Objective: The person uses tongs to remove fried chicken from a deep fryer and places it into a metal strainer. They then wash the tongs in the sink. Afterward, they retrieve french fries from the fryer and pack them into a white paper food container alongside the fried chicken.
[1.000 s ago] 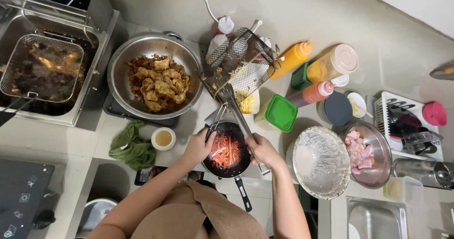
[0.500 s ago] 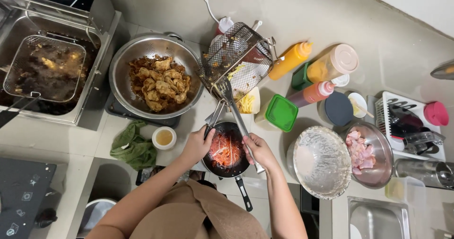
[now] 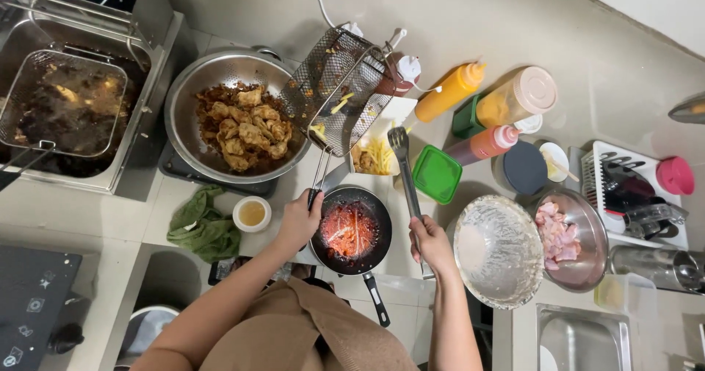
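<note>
Two bare hands work above a small black frying pan [image 3: 351,231] of red sauce. Left hand [image 3: 297,220] grips a tilted wire fry basket [image 3: 334,88] by its handle; right hand [image 3: 429,242] clasps metal tongs [image 3: 405,169] beside a container of fries [image 3: 376,154].

A tilted fry basket [image 3: 339,92] and steel bowl [image 3: 220,114] crowd the black pan [image 3: 351,231]; its near side lies open.
</note>
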